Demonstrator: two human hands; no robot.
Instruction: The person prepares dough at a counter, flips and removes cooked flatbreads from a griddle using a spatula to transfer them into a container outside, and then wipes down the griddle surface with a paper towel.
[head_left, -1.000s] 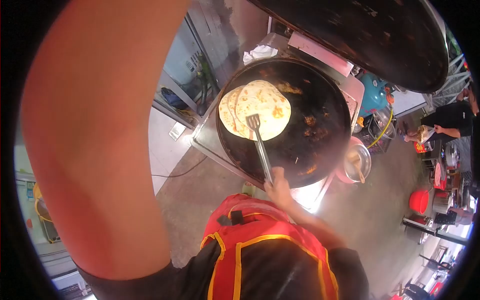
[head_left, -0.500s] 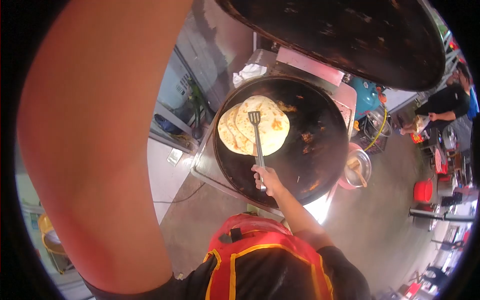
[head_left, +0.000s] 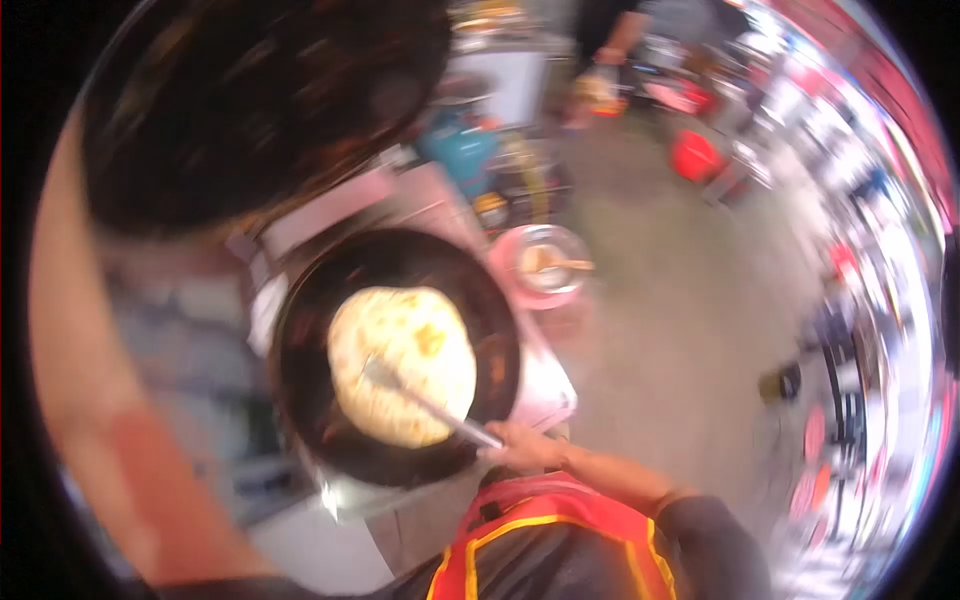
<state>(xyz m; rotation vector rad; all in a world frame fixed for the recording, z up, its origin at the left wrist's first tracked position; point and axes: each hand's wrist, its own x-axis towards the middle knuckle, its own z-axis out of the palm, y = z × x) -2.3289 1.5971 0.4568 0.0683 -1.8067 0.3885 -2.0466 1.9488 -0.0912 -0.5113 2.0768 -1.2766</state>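
Observation:
My right hand (head_left: 522, 447) is closed round the handle of a metal spatula (head_left: 435, 408). The spatula's blade rests on a pale flatbread (head_left: 405, 335) with browned spots, which lies in a round black pan (head_left: 495, 345). Other flatbreads cannot be told apart through the motion blur. Above the pan hangs a large dark lid (head_left: 270, 110). My left arm is raised along the left side, and its hand is not in view.
Right of the pan stands a metal bowl (head_left: 548, 268) with a utensil in it. Behind are a blue gas cylinder (head_left: 460, 155) and a red bucket (head_left: 697, 155). Another person's arm (head_left: 622, 38) reaches in at the top.
The view has swung to the right, so the pan and lid now appear further left. My right hand still holds the spatula, its blade now nearer the bread's left part.

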